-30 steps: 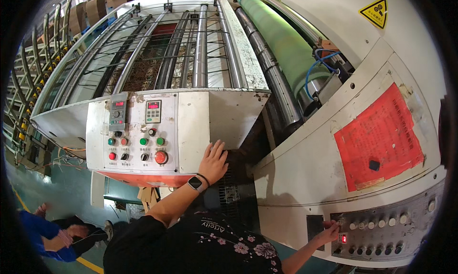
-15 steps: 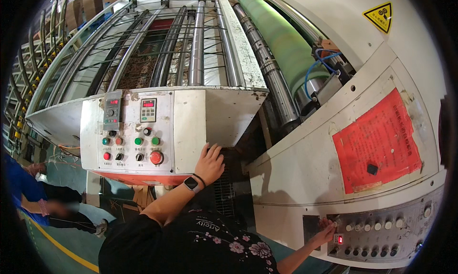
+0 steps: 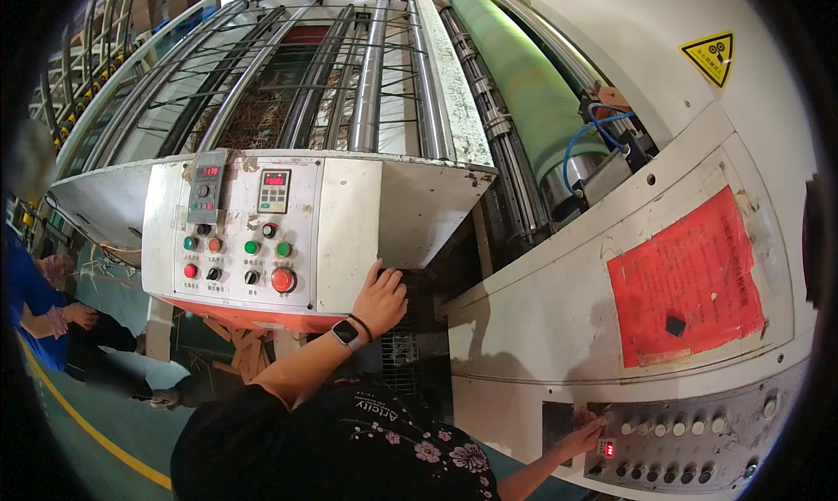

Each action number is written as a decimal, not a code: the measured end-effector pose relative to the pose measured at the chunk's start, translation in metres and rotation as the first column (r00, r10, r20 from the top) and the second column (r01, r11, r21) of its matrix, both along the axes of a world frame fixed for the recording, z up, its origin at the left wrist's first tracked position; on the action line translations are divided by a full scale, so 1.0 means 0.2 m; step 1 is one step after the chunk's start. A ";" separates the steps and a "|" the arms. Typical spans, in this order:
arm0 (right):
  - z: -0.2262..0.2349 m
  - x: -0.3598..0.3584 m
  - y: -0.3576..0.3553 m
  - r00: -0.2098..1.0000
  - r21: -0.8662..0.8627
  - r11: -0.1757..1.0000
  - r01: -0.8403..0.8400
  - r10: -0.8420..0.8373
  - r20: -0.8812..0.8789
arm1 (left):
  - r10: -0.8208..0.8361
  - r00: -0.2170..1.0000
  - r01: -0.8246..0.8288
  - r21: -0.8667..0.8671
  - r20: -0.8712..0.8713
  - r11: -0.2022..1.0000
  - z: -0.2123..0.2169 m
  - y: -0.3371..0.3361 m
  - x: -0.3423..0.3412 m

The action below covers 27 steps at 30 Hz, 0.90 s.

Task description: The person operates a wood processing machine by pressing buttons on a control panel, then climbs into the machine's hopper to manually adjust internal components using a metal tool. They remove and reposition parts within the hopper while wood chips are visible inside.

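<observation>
My left hand (image 3: 381,302) rests with its fingers stretched out on the lower right corner of the white control cabinet (image 3: 349,230), holding nothing; a watch (image 3: 346,331) is on that wrist. Far to the right, my right hand (image 3: 583,438) reaches to the left end of a grey button panel (image 3: 733,444). Its fingers are extended, and the fingertips touch or nearly touch the panel above a small red lit display (image 3: 609,449). Exactly what they touch is hidden. White buttons (image 3: 679,428) and dark knobs (image 3: 670,475) run in rows beside it.
A large green roller (image 3: 524,82) and a ringed metal shaft (image 3: 497,126) lie between the two machine bodies. Steel rollers (image 3: 371,82) span the left frame. A red notice (image 3: 685,278) covers the right housing. At lower left, a co-worker in blue (image 3: 35,309) stands near cardboard scraps (image 3: 244,353).
The view has shifted slightly. The green roller and ringed shaft show different surface patterns, as if turned. My hands keep their places. The co-worker's arm has moved up.
</observation>
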State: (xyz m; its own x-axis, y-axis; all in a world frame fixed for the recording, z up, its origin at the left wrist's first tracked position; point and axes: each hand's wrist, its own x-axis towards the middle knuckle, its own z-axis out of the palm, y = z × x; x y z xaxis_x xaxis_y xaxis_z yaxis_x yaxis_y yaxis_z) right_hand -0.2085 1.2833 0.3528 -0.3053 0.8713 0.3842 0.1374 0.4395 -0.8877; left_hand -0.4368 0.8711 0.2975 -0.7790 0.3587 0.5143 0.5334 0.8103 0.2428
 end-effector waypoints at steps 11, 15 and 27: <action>0.00 0.02 0.01 0.999 0.002 0.999 -0.034 0.034 0.016 | -0.017 1.000 0.018 0.046 -0.025 0.999 -0.03 0.00 -0.01; -0.01 0.03 0.02 1.000 -0.021 1.000 -0.018 0.018 0.021 | -0.028 1.000 0.029 0.045 -0.013 0.999 -0.05 0.01 -0.01; 0.02 0.00 -0.04 1.000 0.055 0.998 -0.026 0.025 0.012 | -0.236 0.966 0.177 0.399 0.106 0.900 -0.03 -0.09 0.00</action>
